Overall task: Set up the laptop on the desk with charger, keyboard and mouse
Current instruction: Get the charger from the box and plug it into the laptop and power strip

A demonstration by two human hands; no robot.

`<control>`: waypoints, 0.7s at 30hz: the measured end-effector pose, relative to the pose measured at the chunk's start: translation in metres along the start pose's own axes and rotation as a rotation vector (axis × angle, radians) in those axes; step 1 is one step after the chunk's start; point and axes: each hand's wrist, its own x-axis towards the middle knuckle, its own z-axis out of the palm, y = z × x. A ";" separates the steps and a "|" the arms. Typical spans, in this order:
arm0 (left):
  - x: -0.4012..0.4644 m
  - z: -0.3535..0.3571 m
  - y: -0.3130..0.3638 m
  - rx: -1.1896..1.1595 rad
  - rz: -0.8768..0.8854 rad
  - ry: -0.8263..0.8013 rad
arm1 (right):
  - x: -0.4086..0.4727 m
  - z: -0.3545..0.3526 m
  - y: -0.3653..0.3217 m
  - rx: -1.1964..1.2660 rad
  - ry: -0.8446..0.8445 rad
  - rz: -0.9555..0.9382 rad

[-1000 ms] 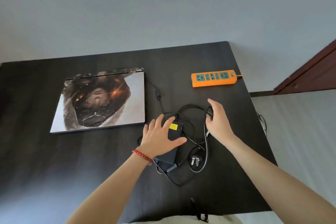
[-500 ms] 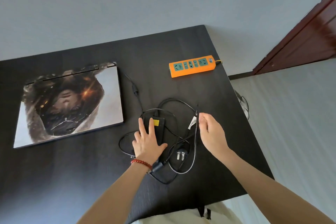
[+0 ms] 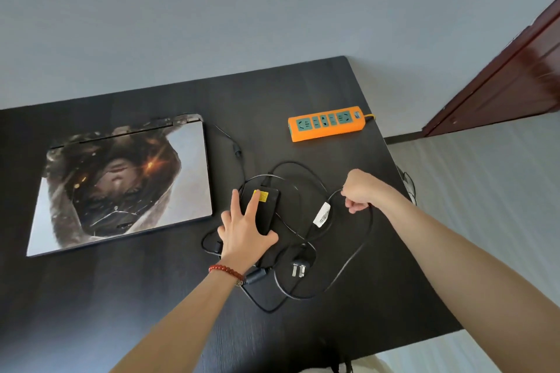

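I saw the left hand (image 3: 242, 228) lying flat and spread wide on the charger (image 3: 263, 209), fingers reaching toward its yellow label, pinning it to the black desk (image 3: 121, 297). The right hand (image 3: 360, 191) was curled into a fist, pinching the charger's cable (image 3: 353, 257) just right of its white tag (image 3: 322, 214). The plug (image 3: 298, 269) lay prongs-up on the desk between my two forearms, nearer the left wrist with its red bracelet (image 3: 226, 270). The closed laptop (image 3: 121, 185) sat left of the charger, a thin lead running to its far right corner. The orange power strip (image 3: 325, 127) lay beyond the right hand, well apart.
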 end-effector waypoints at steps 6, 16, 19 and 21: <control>0.030 -0.067 0.042 -0.193 0.041 0.126 | -0.027 -0.078 -0.024 0.279 0.211 -0.441; 0.136 -0.197 0.144 -0.440 0.122 0.393 | -0.026 -0.193 -0.077 1.145 0.642 -0.780; 0.176 -0.208 0.162 -0.392 0.152 0.461 | -0.005 -0.214 -0.086 1.143 0.713 -0.834; 0.201 -0.203 0.166 -0.278 0.198 0.494 | 0.013 -0.226 -0.087 1.132 0.728 -0.811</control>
